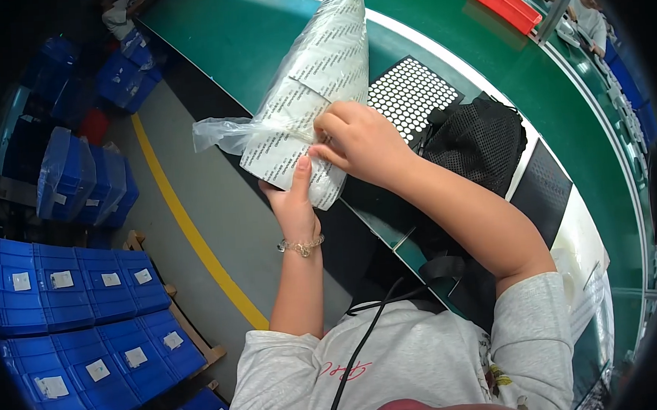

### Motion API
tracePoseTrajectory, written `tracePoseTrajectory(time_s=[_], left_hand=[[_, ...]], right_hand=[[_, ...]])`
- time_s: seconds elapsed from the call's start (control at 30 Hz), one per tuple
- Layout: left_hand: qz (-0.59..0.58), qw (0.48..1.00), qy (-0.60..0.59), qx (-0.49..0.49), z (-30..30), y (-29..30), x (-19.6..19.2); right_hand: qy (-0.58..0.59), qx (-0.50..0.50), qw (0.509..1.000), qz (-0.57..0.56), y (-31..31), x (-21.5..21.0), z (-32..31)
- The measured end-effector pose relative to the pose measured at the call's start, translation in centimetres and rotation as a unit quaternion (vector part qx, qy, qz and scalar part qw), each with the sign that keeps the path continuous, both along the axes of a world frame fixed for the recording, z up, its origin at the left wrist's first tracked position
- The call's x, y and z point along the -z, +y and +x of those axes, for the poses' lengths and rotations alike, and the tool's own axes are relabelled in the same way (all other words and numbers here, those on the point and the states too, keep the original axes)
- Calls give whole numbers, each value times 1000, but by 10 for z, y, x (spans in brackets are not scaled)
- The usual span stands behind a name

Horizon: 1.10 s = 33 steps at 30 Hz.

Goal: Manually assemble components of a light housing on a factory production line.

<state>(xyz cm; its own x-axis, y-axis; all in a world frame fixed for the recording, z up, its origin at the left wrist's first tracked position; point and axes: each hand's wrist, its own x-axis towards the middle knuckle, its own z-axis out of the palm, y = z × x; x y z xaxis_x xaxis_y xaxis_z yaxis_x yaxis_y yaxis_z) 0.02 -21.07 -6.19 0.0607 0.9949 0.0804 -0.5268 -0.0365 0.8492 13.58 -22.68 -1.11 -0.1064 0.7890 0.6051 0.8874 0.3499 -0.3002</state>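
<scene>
A large white package (326,64) with rows of grey print, covered in clear plastic film, reaches from the green table past its near edge. My left hand (292,199) grips its near end, the thumb on top and the fingers hidden beneath. Over the same end my right hand (358,140) is closed, its thumb and fingers pinched at the plastic; what lies between the fingertips is too small to make out. A gathered tail of clear plastic film (224,132) sticks out to the left of the package.
Right of the package lie a black sheet of white dots (412,93) and a black mesh bag (477,141) on the green table (430,14). A red bin (505,4) stands farther back. Stacked blue crates (73,292) fill the left floor. Other people (590,17) sit beyond.
</scene>
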Motion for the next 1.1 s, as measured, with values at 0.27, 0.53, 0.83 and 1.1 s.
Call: tracePoseTrajectory(time_s=[0.27,0.53,0.83,1.1], left_hand=[[48,996,65,-37,0,-7,0],[27,996,82,10,-8,-16,2],[375,772,438,-268,-51,3,-37],[509,670,534,-87,-33,30,-61]], right_hand=[[-55,28,995,73,5,0,-7],[48,18,998,27,0,3,-3],[56,4,998,-6,-2,0,-2],[61,3,998,-22,-5,1,3]])
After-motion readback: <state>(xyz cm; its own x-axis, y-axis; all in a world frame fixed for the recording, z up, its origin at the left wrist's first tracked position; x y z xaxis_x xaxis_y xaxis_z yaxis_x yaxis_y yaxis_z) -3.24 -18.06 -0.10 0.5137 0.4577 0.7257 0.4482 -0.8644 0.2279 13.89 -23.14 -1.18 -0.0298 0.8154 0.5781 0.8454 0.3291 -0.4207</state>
